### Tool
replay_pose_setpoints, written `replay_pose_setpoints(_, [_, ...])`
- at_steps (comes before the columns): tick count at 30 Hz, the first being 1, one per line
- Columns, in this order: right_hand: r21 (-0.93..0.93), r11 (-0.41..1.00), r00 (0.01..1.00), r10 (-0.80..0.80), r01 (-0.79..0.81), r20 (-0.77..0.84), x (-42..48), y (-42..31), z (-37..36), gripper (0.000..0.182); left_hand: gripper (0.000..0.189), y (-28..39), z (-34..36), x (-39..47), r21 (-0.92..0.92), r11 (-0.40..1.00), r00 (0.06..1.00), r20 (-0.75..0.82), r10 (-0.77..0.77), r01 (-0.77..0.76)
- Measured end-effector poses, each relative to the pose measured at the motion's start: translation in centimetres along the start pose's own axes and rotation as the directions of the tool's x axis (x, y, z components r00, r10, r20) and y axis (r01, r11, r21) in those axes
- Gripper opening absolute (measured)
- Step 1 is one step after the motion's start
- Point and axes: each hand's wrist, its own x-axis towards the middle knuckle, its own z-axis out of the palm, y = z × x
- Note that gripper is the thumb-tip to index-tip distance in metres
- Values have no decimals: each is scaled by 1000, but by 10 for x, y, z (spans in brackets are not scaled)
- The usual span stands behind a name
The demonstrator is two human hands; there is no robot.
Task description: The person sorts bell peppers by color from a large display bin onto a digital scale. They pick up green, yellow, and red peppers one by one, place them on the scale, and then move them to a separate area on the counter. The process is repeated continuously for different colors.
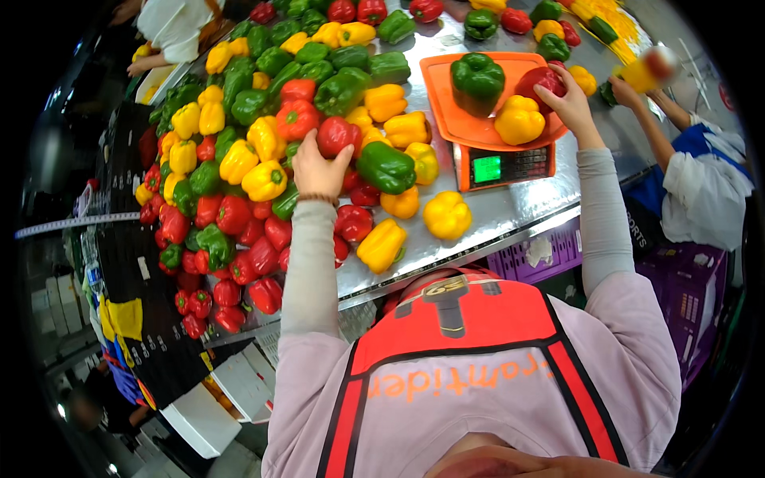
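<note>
My left hand (320,167) has its fingers and thumb around a red bell pepper (337,136) in the large pile of red, green and yellow peppers. On the right, my right hand (568,101) grips another red bell pepper (541,86) at the right side of an orange weighing tray (439,89). A green bell pepper (477,83) and a yellow bell pepper (519,120) sit in that tray. The tray rests on an orange digital scale (508,167) with a lit green display. A loose yellow pepper (447,215) lies below and left of the scale.
The shiny metal table (496,209) has its edge close to my body. Purple crates (538,257) stand beneath and to the right. At the right, a co-worker (705,179) handles peppers; another person (173,36) is at the upper left. White foam boxes (203,418) sit at lower left.
</note>
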Motion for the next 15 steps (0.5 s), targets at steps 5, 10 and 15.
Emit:
replay_pose_setpoints(5, [757,622,916,393,-201,-80,-42,7,-23,59,91,8,22,37,299,953,964,234,-125,51])
replay_pose_setpoints(10, [876,465,980,197,-126,36,-153,-6,-56,61,88,1,5,46,91,996,973,228,-31,10])
replay_pose_setpoints(15, [530,736,906,315,-421,281,-244,-36,-20,61,85,62,-9,29,-608,792,994,43,101,-54])
